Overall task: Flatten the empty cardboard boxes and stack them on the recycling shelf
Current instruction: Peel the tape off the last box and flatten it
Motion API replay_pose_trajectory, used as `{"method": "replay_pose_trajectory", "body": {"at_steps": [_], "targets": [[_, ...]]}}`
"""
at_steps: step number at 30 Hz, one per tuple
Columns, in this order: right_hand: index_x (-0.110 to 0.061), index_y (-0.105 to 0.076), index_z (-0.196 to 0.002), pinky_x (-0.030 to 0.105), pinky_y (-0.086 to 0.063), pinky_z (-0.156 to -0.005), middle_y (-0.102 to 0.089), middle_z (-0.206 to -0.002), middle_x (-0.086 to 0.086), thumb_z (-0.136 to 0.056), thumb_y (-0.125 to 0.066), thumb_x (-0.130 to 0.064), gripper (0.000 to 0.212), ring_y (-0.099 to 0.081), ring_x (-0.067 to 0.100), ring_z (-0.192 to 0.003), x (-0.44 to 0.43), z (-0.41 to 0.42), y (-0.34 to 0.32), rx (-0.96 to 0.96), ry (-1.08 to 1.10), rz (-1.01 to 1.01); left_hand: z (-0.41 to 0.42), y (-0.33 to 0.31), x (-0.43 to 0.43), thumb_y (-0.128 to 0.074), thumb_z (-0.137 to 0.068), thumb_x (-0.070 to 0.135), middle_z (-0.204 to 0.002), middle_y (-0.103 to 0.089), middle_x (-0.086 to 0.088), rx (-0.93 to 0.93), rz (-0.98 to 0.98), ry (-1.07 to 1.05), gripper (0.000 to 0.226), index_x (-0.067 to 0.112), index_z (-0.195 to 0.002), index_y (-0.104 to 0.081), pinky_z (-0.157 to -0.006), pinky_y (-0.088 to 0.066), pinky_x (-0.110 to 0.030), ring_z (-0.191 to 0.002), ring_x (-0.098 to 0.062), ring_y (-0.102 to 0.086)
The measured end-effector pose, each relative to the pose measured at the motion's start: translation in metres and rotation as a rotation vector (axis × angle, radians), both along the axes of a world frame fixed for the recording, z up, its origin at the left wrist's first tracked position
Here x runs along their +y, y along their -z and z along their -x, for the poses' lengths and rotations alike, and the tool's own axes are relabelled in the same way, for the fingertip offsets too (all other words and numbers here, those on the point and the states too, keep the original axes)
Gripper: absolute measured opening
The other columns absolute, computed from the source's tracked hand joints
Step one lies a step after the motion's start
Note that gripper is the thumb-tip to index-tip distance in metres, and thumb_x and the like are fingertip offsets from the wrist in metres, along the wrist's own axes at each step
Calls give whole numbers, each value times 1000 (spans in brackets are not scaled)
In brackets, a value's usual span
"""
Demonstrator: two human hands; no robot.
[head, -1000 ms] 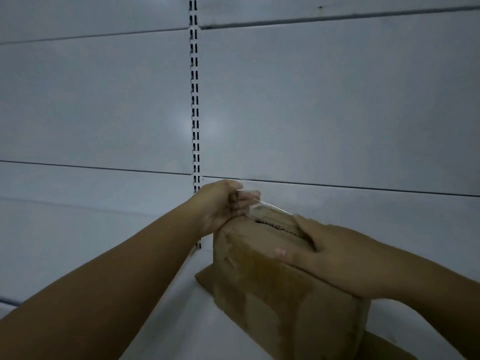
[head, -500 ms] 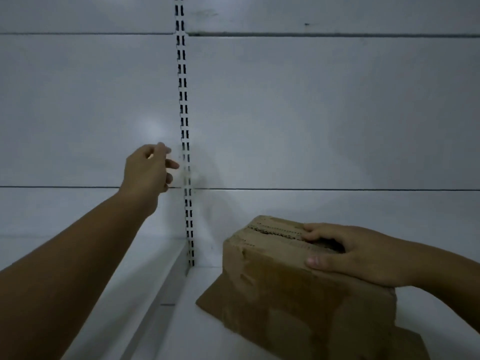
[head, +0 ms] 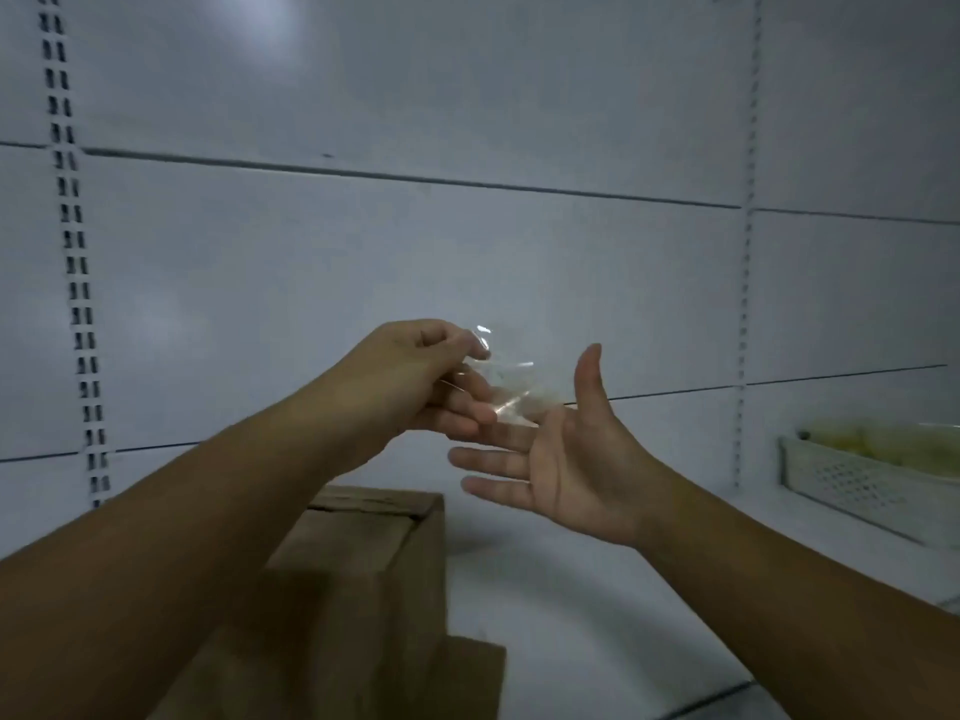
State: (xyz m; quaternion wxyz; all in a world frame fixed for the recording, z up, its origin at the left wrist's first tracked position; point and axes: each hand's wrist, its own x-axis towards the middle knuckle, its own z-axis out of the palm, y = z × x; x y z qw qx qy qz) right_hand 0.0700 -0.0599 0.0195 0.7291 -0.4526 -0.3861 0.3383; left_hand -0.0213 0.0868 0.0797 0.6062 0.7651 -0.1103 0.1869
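A brown cardboard box [head: 374, 569] stands upright on the white shelf [head: 597, 615], partly hidden by my left forearm. A flat piece of cardboard [head: 472, 667] lies under it. Above the box, my left hand [head: 415, 371] pinches a strip of clear tape [head: 511, 392]. The tape's other end touches the fingers of my right hand [head: 566, 454], which is palm up with its fingers spread. Neither hand touches the box.
A white perforated basket [head: 852, 480] with pale yellowish contents sits on the shelf at the far right. Slotted metal uprights [head: 78, 283] run up the white back panels on the left, and another upright [head: 745, 252] on the right.
My right hand has let go of the box and risen, palm up. My left hand has swung from the left upright to the middle with the tape. The view has turned to the right.
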Motion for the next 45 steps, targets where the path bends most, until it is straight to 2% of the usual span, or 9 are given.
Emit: {"method": "replay_pose_trajectory", "body": {"at_steps": [6,13,17,25,31,34,37,41,45], "targets": [[-16,-65,-91,20,-53,-52,-69,-71,5,-89,-61,-21,7,-65,11,-57,-179,-29,3,-297,621,158,-82,8,-146,-56,-92,19,-88,-71,-8,-55,-297,90,12,12,-91,-65,-57,-57,-24,-70,-18,-73],[-9,-65,-92,19,-53,-54,-74,-72,4,-93,-56,-23,17,-69,12,-62,-349,-69,35,-386,867,483,-160,54,-283,-56,-90,35,-96,-65,18,-210,-823,255,11,45,-96,-59,-52,-47,-12,-62,-6,-70],[-14,-66,-88,20,-51,-54,-75,-79,8,-96,-51,-24,19,-70,14,-67,-402,-104,50,-408,985,574,-205,85,-335,-40,-96,34,-116,-61,15,-729,-1164,95,27,40,-121,-47,-67,-39,-19,-86,-9,-63],[-30,-64,-83,26,-49,-65,-69,-71,-8,-95,-40,-43,30,-61,2,-61,-439,-203,61,-1013,1171,1053,-304,104,-368,-33,-90,22,-123,-61,9,-867,-1101,313,35,38,-120,-41,-70,-53,-23,-98,-11,-63],[-35,-59,-120,31,-49,-71,-67,-81,-6,-91,-43,-52,37,-60,15,-78,-459,-303,19,-1254,1399,1140,-405,96,-389,-47,-86,20,-122,-63,-7,-983,-955,82,28,22,-111,-60,-66,-51,-23,-95,-16,-63],[-30,-31,-143,37,-49,-88,-59,-119,1,-92,-45,-51,57,-57,19,-105,-470,-359,21,-1214,1411,1276,-457,105,-414,-64,-84,17,-116,-64,-6,-859,-821,-29,15,19,-95,-73,-73,-50,-29,-98,-20,-61],[-32,-12,-149,36,-37,-102,-33,-149,4,-94,-47,-43,66,-41,24,-128,-478,-397,51,-1127,1151,1352,-496,145,-425,-59,-89,25,-109,-66,5,-561,-808,55,21,28,-106,-72,-78,-42,-16,-96,-8,-58],[-33,-46,-136,11,-31,-78,-54,-136,3,-96,-42,-45,43,-51,18,-116,-499,-419,72,-1109,791,1366,-505,165,-423,-57,-91,25,-107,-66,10,-352,-804,174,24,29,-111,-70,-81,-47,-16,-93,-1,-58],[-34,-56,-127,22,-30,-84,-60,-123,2,-94,-41,-47,38,-47,21,-112,-509,-437,80,-1064,627,1264,-490,154,-428,-57,-91,23,-112,-66,11,-166,-826,203,24,24,-112,-69,-86,-42,-4,-99,3,-58]]}}
